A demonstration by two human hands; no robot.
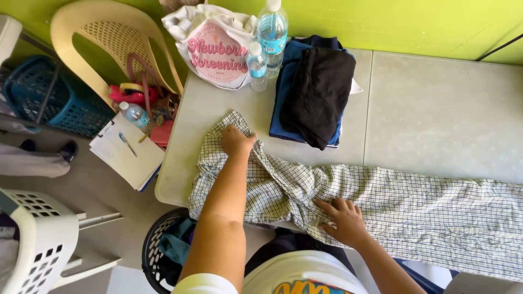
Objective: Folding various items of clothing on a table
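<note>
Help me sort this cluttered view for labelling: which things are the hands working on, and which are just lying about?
In hand:
- checked garment, spread on the table
- left hand gripping its far edge
- right hand flat on it

Lying about:
- folded dark clothes
- two water bottles
- white bag
- clipboard with pen
- black laundry basket
- plastic chair

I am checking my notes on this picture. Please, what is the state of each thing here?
Checked garment: spread flat, partly wrinkled.
Left hand: gripping the garment's edge.
Right hand: flat, pressing on the garment.
Dark clothes: folded, stacked.
Large bottle: upright, capped.
Black basket: holding clothes.
</note>
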